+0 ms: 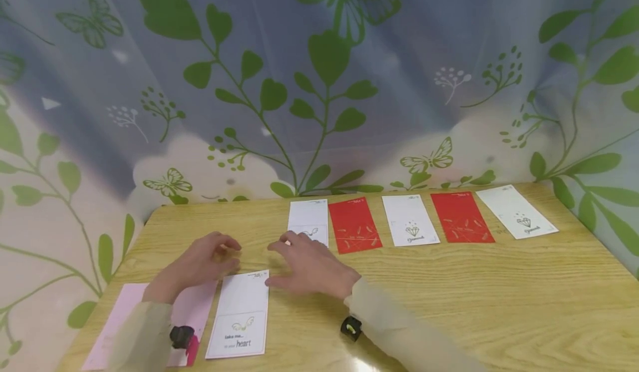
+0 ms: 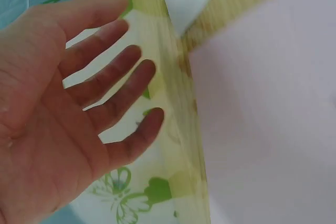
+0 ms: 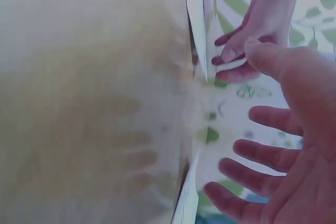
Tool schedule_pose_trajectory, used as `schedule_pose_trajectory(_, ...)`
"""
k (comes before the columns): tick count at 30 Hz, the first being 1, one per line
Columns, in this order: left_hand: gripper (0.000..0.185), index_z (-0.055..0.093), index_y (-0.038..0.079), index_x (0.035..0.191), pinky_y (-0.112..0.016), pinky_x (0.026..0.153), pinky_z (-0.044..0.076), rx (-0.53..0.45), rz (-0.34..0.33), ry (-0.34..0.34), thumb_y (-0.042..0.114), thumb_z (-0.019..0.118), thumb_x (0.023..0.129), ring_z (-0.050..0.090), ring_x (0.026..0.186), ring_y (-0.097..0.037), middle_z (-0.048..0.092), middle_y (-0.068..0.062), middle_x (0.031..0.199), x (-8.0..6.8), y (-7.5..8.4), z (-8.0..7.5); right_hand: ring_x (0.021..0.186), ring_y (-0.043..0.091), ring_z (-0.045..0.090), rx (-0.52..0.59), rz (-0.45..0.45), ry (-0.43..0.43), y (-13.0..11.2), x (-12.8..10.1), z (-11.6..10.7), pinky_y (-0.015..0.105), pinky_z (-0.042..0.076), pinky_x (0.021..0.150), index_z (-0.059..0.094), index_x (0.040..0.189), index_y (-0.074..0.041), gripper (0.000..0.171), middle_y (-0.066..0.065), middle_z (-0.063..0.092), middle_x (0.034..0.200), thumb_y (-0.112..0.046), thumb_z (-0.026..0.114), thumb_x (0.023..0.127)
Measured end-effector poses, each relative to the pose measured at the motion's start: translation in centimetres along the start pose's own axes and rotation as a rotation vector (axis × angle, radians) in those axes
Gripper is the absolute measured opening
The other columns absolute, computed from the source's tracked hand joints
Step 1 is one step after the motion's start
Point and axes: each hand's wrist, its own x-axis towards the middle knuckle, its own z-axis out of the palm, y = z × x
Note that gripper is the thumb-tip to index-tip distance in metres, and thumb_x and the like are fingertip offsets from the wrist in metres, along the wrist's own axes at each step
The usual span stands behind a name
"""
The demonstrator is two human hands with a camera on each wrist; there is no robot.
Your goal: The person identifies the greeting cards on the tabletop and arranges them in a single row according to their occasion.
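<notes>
Hanging over a pale wooden table (image 1: 449, 300), the left hand (image 1: 202, 264) and the right hand (image 1: 312, 264) are apart with loose fingers, near a white card (image 1: 237, 316) that lies flat between the arms. Behind the table is a cloth (image 1: 319, 139) with green leaves and butterflies. The left sleeve (image 1: 142, 339) covers part of a pink sheet (image 1: 197, 308), and the right hand hides some of the back white card (image 1: 307, 214).

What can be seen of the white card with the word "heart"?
The white card looks like paper: a long rectangle with a line across its middle. Below are a winged drawing and the words "take me... to your heart"; tiny print sits near its far edge. It lies flat, slightly slanted, on the wooden table, beside pink paper. The right hand is at its far right corner; contact is unclear.
</notes>
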Motion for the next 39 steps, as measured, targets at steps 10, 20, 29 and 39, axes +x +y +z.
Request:
schedule_pose_trajectory(10,0.036,0.063,0.005,0.129,-0.051,0.093,0.056,-0.064,0.107,0.085,0.023,0.068,0.098,0.067,0.11,-0.035,0.063,-0.019,0.129,4.3,1.2,1.0,0.139,0.035,0.05,-0.014,0.084,0.135,5.6,1.3,-2.7,0.051,0.047,0.11,0.05,0.15,-0.019,0.07,0.01,0.048,0.154,-0.053,0.069,0.092)
schedule_pose_trajectory(20,0.037,0.064,0.005,0.127,-0.051,0.101,0.053,-0.029,0.07,0.024,0.019,0.072,0.094,0.066,0.115,-0.036,0.062,-0.019,0.13,9.5,3.3,2.0,0.143,0.036,0.047,0.007,0.141,0.13,9.1,1.4,-3.7,0.053,0.045,0.112,0.048,0.152,-0.017,0.073,0.012,0.048,0.155,-0.055,0.068,0.093)
schedule_pose_trajectory(29,0.068,0.053,0.004,0.143,-0.051,0.105,0.047,0.053,0.045,-0.057,0.026,0.08,0.086,0.056,0.118,-0.035,0.055,-0.026,0.137,11.7,4.1,2.3,0.143,0.036,0.046,0.0,0.176,0.079,10.4,1.4,-3.6,0.056,0.042,0.115,0.048,0.152,-0.014,0.077,0.014,0.049,0.154,-0.056,0.07,0.091)
schedule_pose_trajectory(39,0.088,0.044,0.008,0.152,-0.057,0.116,0.038,0.126,-0.01,-0.205,0.037,0.084,0.079,0.044,0.136,-0.039,0.038,-0.025,0.147,11.7,5.1,1.9,0.141,0.037,0.047,-0.017,0.17,0.069,10.8,1.4,-3.5,0.056,0.043,0.113,0.049,0.151,-0.014,0.077,0.013,0.05,0.153,-0.055,0.072,0.09)
